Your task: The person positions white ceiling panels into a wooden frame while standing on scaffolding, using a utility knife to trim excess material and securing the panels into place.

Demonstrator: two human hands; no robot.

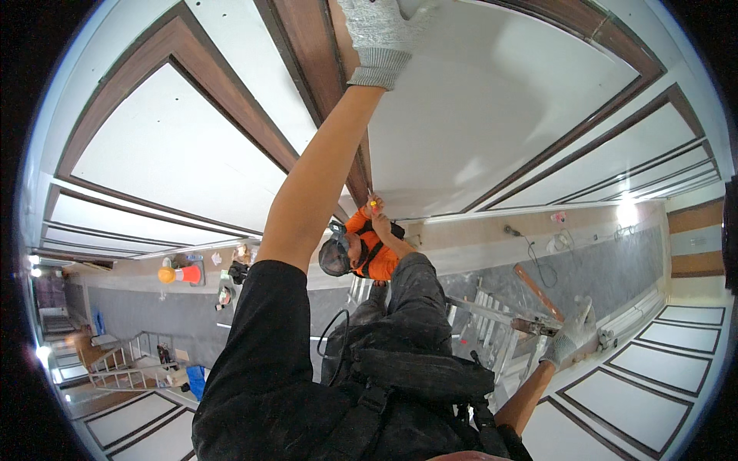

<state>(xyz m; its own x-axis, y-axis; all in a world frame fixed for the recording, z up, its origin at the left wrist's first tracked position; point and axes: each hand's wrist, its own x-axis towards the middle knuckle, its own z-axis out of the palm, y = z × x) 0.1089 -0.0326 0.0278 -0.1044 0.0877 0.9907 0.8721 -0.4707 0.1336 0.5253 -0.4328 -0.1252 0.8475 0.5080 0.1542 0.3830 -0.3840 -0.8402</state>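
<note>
My left hand (380,34), in a grey knitted glove, reaches up to the brown wood trim (307,54) and white panel (492,100). Its thumb stands apart, while the fingertips run out of the picture. Low on the right, my gloved right hand (573,334) is closed at a brown-and-grey tool-like object (534,326), whose kind I cannot make out. Below my raised arm, a co-worker in an orange top (380,261) and dark cap reaches toward the trim's lower end with a small yellow-and-red handled tool (374,204).
Ladder rails (488,315) stand below me on the right. An orange-and-white cone (188,273) and scattered items lie on the left of the grey floor (146,307). A metal frame (131,365) stands farther left. A cable (538,261) lies near the wall's foot.
</note>
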